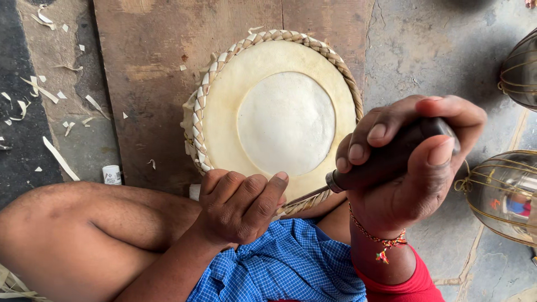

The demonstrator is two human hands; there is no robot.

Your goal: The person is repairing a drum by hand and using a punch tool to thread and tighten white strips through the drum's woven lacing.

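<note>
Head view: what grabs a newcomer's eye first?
The round drum head, cream skin with a paler centre disc and a braided strap rim, sits mid-frame on a wooden board. In front of it, the right hand grips a dark-handled tool whose metal tip points at the near rim, while the left hand rests curled at that rim. Shiny metal bowls wrapped in cord stand at the right edge.

1. A worn brown wooden board (151, 84) lies on the floor.
2. The floor (425, 50) is grey, cracked concrete.
3. Pale shavings (39, 89) litter the left side.
4. Wire-bound metal shells (503, 193) stand at the right edge.
5. Soft daylight, faint shadows.
</note>
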